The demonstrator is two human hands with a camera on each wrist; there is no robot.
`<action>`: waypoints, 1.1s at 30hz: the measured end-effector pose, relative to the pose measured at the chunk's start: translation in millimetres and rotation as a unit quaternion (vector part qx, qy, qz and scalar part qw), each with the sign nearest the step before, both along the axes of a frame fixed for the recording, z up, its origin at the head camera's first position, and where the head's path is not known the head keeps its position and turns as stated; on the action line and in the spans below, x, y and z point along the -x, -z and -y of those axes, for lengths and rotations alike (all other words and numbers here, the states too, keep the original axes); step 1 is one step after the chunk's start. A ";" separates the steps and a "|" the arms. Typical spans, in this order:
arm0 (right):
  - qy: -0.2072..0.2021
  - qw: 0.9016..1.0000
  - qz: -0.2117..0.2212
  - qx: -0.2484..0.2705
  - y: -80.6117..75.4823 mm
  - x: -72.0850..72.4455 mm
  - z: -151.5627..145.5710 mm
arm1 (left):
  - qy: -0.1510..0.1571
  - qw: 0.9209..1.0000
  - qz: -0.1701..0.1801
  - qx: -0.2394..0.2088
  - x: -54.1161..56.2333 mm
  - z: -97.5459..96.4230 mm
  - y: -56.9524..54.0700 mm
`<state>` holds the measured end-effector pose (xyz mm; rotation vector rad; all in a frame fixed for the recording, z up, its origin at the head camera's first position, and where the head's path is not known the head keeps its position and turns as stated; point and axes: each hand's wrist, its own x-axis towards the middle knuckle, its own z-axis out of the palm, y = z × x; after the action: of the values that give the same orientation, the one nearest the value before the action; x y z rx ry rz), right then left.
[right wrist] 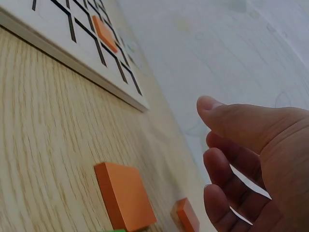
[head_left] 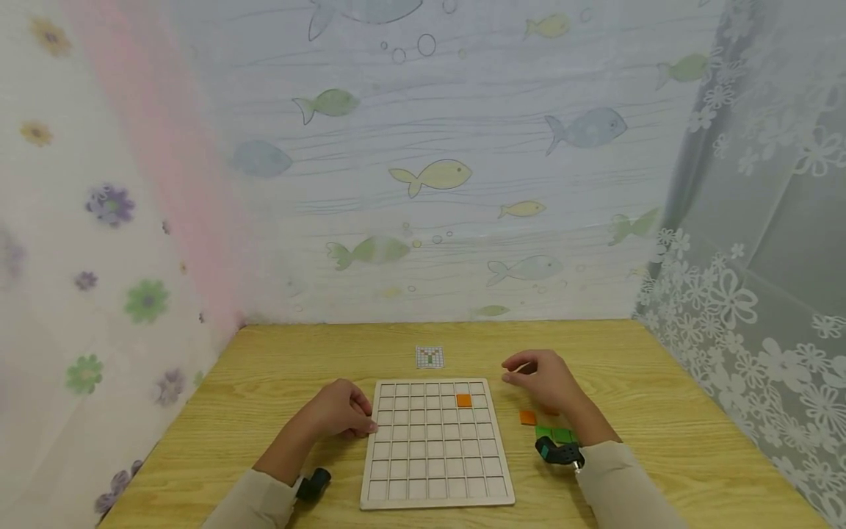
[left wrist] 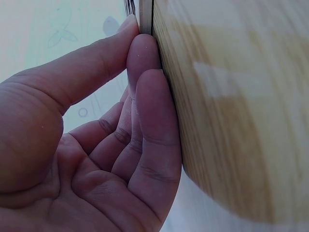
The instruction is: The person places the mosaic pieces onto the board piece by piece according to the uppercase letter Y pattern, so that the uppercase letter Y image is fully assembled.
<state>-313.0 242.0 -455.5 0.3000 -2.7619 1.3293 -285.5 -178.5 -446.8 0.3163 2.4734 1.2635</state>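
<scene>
A pale wooden grid board [head_left: 436, 445] lies on the table, one orange square tile [head_left: 464, 400] in a cell near its upper right. At the board's left edge, my left hand [head_left: 340, 410] holds the rim; the left wrist view shows the thumb [left wrist: 96, 67] at the board's upper side and fingertips against its edge, resting by the tabletop. My right hand [head_left: 545, 378] hovers right of the board's far corner, fingers loosely bent with nothing between them. Below it lie a loose orange tile [right wrist: 128, 195] and a second orange tile [right wrist: 188, 215], partly covered by the hand in the head view.
Green tiles [head_left: 543, 432] lie beside the loose orange ones, partly behind the right wrist's camera [head_left: 558, 451]. Beyond the board sits a small printed card [head_left: 429, 357] with a coloured grid pattern. A fish-patterned curtain [head_left: 396, 220] hangs behind the wooden table [head_left: 297, 353].
</scene>
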 end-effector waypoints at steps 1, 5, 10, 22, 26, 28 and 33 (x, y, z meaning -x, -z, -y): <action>0.001 1.000 -0.001 0.001 0.5 0.4 -1.6 | 0.001 1.000 -0.001 0.000 -0.2 -0.1 -0.1; 0.002 1.000 -0.003 0.005 1.8 1.0 -7.0 | 0.003 1.000 -0.002 -0.003 -0.6 -0.3 -0.3; 0.002 1.000 -0.007 0.005 3.6 1.8 -10.9 | 0.002 1.000 0.006 -0.007 0.0 0.7 -0.8; 0.033 0.999 0.014 0.011 6.0 0.0 -17.9 | 0.007 1.000 0.001 -0.006 2.1 -0.6 0.5; 0.036 0.999 0.018 0.005 6.9 0.7 -20.4 | 0.006 1.000 0.000 -0.004 2.4 -0.6 1.4; 0.036 0.999 0.017 0.001 8.2 1.6 -21.3 | 0.006 1.000 0.002 -0.006 2.0 0.0 1.4; 0.041 0.999 0.022 -0.007 10.9 2.8 -23.6 | 0.008 1.000 0.007 -0.010 1.6 1.2 0.8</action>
<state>-315.8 265.6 -466.5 0.1576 -2.7872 1.3146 -287.1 -179.7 -447.6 0.3316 2.4433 1.2809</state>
